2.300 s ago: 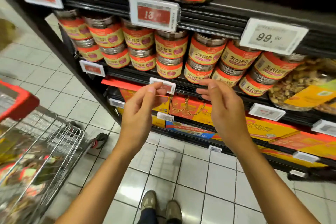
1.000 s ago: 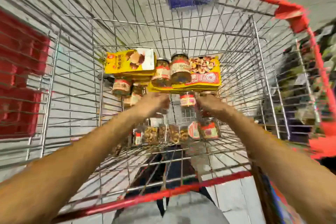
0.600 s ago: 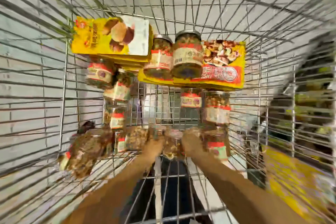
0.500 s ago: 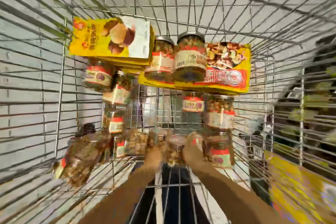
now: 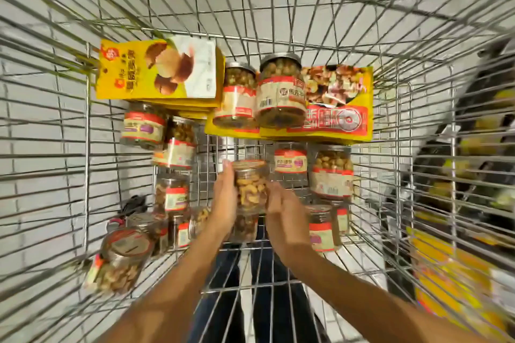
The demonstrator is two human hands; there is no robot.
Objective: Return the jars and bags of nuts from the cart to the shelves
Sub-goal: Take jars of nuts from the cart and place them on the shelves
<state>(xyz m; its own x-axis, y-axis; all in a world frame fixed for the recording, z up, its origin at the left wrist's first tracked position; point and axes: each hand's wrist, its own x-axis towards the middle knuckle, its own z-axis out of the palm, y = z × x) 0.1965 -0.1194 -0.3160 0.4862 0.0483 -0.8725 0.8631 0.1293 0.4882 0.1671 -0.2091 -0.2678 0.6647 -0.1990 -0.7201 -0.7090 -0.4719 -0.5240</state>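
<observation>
A clear jar (image 5: 250, 189) of nuts is held just above the bottom of the cart (image 5: 86, 147), clasped between both hands. The left hand (image 5: 225, 203) is laid along its left side with fingers up to the lid (image 5: 249, 165), and the right hand (image 5: 282, 214) is cupped round its lower right. It is judged stiff, smooth, fairly light and possibly slippery, best gripped round the body below the lid. Other jars (image 5: 331, 175) are scattered around it, and yellow bags (image 5: 156, 69) are stacked at the far end. Tiled floor (image 5: 306, 8) is seen through the wire; blurred shelves (image 5: 473, 147) are at right.
</observation>
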